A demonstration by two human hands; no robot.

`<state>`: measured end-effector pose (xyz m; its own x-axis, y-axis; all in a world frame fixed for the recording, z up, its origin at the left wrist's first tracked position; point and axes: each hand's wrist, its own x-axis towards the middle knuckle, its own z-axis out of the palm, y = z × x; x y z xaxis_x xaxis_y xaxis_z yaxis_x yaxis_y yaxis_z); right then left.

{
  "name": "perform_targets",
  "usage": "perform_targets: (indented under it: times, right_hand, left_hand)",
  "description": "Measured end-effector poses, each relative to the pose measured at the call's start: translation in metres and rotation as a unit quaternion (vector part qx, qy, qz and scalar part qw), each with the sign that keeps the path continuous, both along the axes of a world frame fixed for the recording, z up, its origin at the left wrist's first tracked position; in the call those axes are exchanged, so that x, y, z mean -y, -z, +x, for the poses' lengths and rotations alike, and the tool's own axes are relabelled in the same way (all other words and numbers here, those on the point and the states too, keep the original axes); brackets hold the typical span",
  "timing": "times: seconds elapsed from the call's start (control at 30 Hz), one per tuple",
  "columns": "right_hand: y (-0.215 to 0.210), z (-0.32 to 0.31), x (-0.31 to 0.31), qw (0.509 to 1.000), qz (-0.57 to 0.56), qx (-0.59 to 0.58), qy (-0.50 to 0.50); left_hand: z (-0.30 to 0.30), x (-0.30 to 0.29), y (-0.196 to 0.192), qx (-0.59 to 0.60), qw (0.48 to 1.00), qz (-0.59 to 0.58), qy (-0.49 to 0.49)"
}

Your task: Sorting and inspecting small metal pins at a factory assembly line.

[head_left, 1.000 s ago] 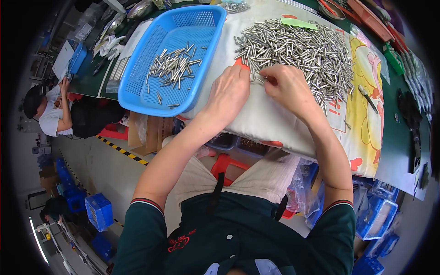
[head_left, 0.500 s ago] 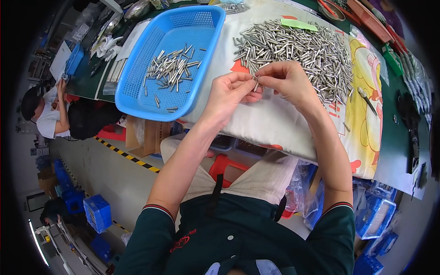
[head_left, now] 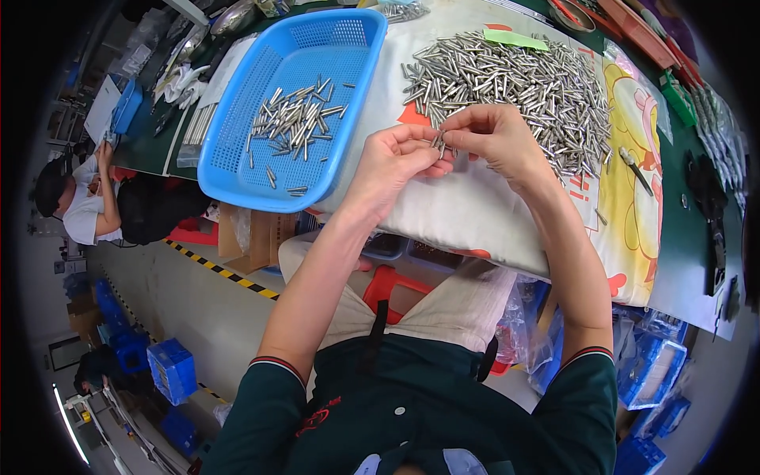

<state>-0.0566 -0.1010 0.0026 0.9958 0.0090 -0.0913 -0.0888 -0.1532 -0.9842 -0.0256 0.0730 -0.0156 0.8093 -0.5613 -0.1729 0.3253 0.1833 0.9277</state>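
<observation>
We pinch a few metal pins (head_left: 440, 143) between both hands (head_left: 443, 150), seemingly loosely; one could slip onto the cloth (head_left: 475, 214) beside the pile (head_left: 514, 87).

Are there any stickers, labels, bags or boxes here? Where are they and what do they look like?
Green label: flat strip lying on the far side of the pin pile.
Cardboard box: brown, under the table edge below the blue basket.
Plastic bags: clear with blue contents, lower right by the person's right arm.
</observation>
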Motion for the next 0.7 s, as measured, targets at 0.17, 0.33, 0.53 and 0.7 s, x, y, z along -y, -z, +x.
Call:
perform_targets:
  times: [0.17,0.33,0.53,0.7]
  right_hand:
    - [-0.0014,0.0002,-0.0013,1.0,-0.001,-0.009,0.001]
    - [-0.0043,-0.0007,-0.0036,1.0,0.002,0.005,-0.001]
    - [-0.0017,0.0002,-0.0025,1.0,-0.021,0.003,0.002]
    - [-0.0013,0.0001,-0.0048,0.999,-0.033,0.006,0.009]
  left_hand:
    - [0.0027,-0.0018,-0.003,-0.021,1.0,0.008,0.01]
    - [0.0053,-0.0023,-0.0056,-0.018,0.998,0.047,0.022]
    - [0.0068,-0.0004,-0.0093,-0.02,0.997,0.067,0.037]
    - [0.0072,-0.0015,-0.0087,-0.018,0.996,0.077,0.039]
